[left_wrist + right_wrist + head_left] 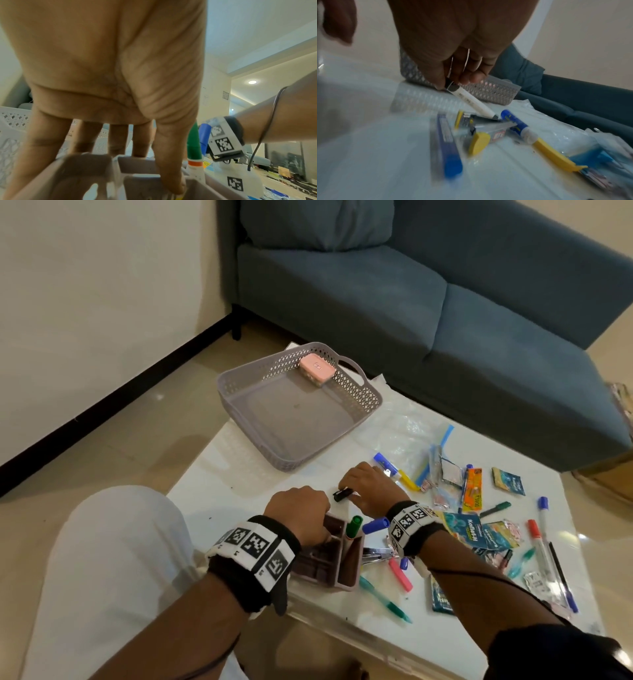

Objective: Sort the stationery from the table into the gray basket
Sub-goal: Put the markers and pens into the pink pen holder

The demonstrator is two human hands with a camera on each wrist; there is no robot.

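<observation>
The gray basket (358, 397) stands at the table's far left corner with a pink box (317, 369) inside against its back wall. My right hand (368, 486) pinches a white marker with a black cap (343, 494) just in front of the basket. In the right wrist view the marker (468, 100) slants down from my fingertips (475, 77), and its far end touches a pile of small packets. My left hand (298, 513) grips the wall of a brown-pink desk organizer (346, 580), thumb inside a compartment (171, 175). A green-capped marker (352, 527) stands in it.
Pens, markers, sachets and zip bags (496, 508) lie scattered over the right half of the white table (239, 474). A blue-capped marker (375, 524) and a stapler (376, 554) lie by the organizer. A blue sofa (445, 302) stands behind; my knee (113, 559) is at the left.
</observation>
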